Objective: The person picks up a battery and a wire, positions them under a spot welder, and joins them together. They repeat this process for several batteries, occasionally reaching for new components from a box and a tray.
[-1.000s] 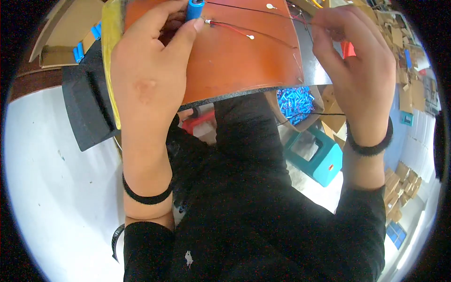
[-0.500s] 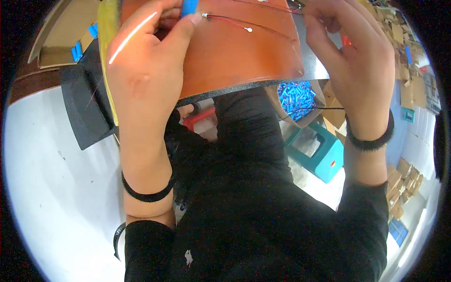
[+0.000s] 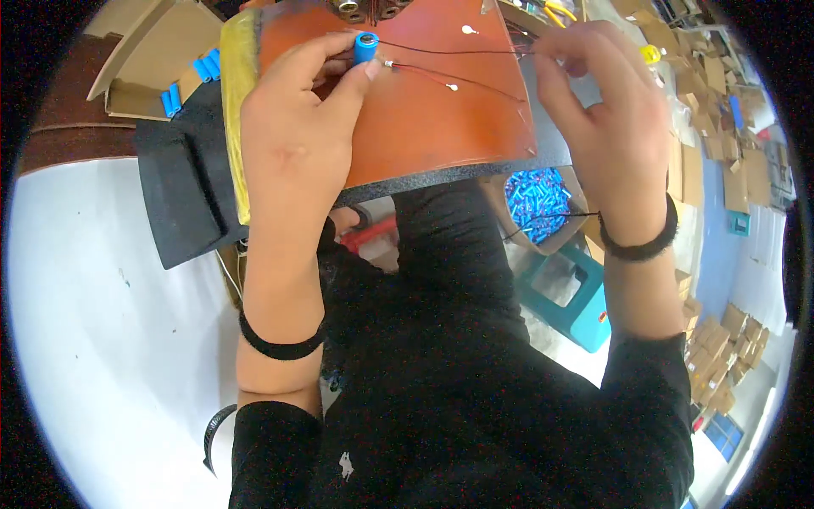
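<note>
My left hand (image 3: 301,114) is closed, with thumb and fingers around a blue cylindrical battery (image 3: 365,51), its metal end facing up. A thin dark wire (image 3: 458,52) stretches from the top of the battery to my right hand (image 3: 606,102). The thumb and forefinger of that hand are pinched together on the wire. Below the wire, red and black leads (image 3: 421,75) with a small white plug lie on the orange mat (image 3: 441,127), close to my left thumb.
Metal parts of a machine (image 3: 369,8) stand at the mat's far edge. A box of blue batteries (image 3: 538,204) sits below the table's right side, near a teal stool (image 3: 564,297). At left are a yellow strip (image 3: 238,110) and a cardboard tray (image 3: 136,85) with several batteries. Yellow-handled pliers (image 3: 560,13) lie far right.
Both hands and the table appear lower in the picture, showing more of the far side. The battery's top end and the wire stretched between my hands now show clearly.
</note>
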`<action>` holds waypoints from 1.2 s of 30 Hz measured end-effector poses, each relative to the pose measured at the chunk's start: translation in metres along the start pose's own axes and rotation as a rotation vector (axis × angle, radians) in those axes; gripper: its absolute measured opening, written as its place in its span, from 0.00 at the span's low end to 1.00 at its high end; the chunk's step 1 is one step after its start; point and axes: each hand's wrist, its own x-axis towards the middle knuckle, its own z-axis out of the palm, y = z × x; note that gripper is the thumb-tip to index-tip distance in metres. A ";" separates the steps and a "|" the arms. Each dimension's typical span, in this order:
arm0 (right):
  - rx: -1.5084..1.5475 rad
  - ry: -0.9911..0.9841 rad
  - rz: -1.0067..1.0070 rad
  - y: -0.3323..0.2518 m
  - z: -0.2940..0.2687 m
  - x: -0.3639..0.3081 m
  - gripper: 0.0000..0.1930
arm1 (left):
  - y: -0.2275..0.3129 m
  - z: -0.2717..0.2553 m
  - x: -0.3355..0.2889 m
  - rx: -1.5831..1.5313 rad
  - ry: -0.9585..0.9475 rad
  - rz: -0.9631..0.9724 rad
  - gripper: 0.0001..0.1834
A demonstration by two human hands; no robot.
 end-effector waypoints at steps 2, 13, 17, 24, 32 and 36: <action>0.023 0.009 -0.003 0.001 0.002 -0.001 0.05 | 0.002 0.001 0.001 -0.043 -0.002 -0.021 0.17; 0.740 -0.103 0.277 0.012 0.031 -0.014 0.05 | 0.015 -0.033 -0.019 0.018 -0.285 0.107 0.15; 0.584 0.068 0.076 0.009 0.044 -0.003 0.05 | 0.009 -0.032 -0.006 0.019 -0.230 -0.004 0.16; 0.432 0.072 -0.036 0.003 0.049 0.001 0.04 | 0.008 -0.020 0.004 0.233 -0.237 0.173 0.12; 0.300 0.030 -0.179 0.002 0.044 0.016 0.06 | -0.003 -0.006 0.013 0.387 -0.231 0.234 0.14; 0.268 -0.027 -0.098 -0.007 0.043 0.020 0.05 | -0.004 -0.005 0.012 0.300 -0.155 0.242 0.11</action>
